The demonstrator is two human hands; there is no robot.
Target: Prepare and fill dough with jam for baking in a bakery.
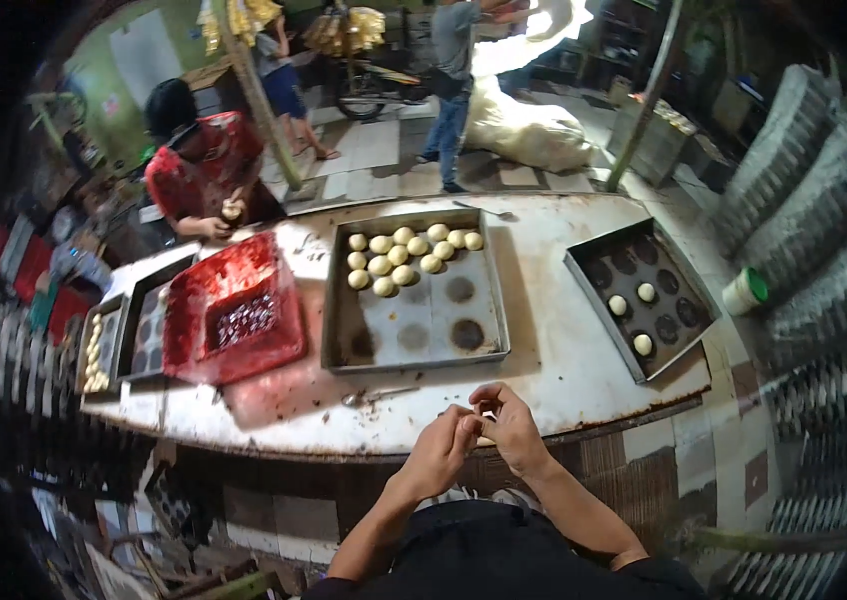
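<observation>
Worktop [549, 235] part-filled, left hand [444, 445] and right hand [512, 430] meet with curled fingers, contents untellable, pale balls [398, 255] grouped in the large tray [412, 300] at their eleven o'clock, just three in the smaller tray [666, 328] at two: seemingly midway.

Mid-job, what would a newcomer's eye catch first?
The bright red rectangular basin with dark contents, left of centre on the white tabletop. Then the pale round balls in the far half of the square grey metal tray, mid-table. Next, the bare left hand and right hand, together at the near edge.
</observation>
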